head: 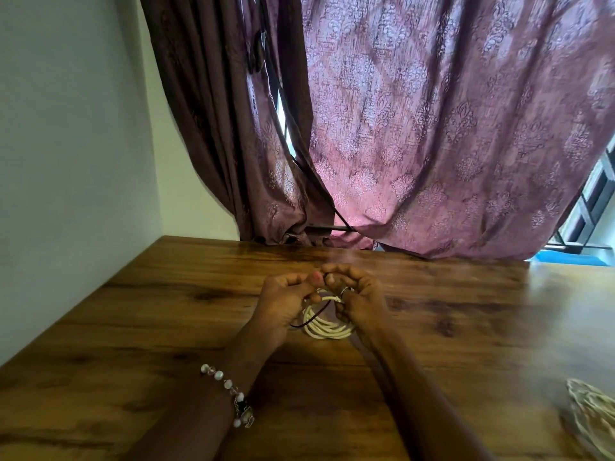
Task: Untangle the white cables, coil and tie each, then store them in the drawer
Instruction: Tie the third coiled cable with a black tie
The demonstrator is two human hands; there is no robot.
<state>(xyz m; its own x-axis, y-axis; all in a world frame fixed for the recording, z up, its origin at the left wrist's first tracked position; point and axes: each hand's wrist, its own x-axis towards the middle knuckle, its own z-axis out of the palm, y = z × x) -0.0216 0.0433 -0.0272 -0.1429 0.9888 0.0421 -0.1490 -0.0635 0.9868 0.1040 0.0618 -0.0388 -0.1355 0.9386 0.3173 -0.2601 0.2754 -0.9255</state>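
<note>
Currently pinching a dark tie (316, 315) with left hand (283, 302) and right hand (357, 299) over the coiled white cable (327, 327); risks springing apart if slackened.

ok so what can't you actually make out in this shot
All in the head view:
- Tie knot: the fingers of the left hand and right hand hide where the dark tie meets the white cable coil.
- Cable ends: the plugs are covered by the hands.
- Pale bundle: blurred and cut off by the right edge.
- Drawer: not in view.
</note>
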